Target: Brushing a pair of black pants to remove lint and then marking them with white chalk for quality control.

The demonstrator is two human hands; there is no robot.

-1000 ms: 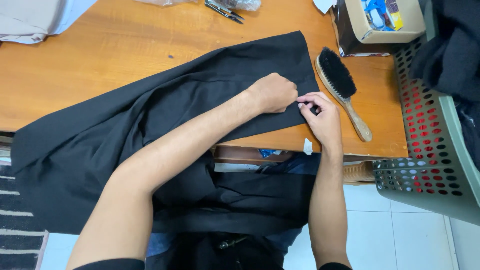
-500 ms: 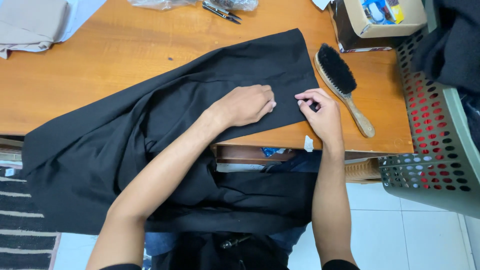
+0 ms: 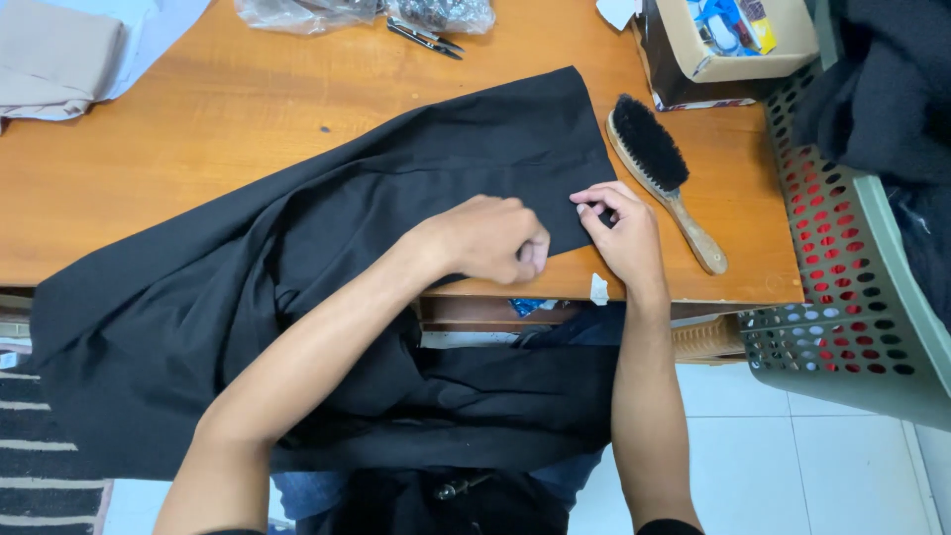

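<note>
- My left hand (image 3: pixel 490 241) lies curled, knuckles down, on the black garment (image 3: pixel 327 258), gripping nothing.
- My right hand (image 3: pixel 619 230) pinches the garment's right edge.
- The garment spreads across the wooden surface (image 3: pixel 198 129) and hangs over its front edge.
- A wooden-handled brush (image 3: pixel 662 173) lies just beside my right hand.

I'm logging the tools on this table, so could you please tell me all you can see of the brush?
The brush has a light wooden back and handle with dense black bristles. It lies flat on the orange-brown table, bristles up, handle pointing toward the near right edge, beside the black cloth. The right hand is close but seems not to touch it.
</note>
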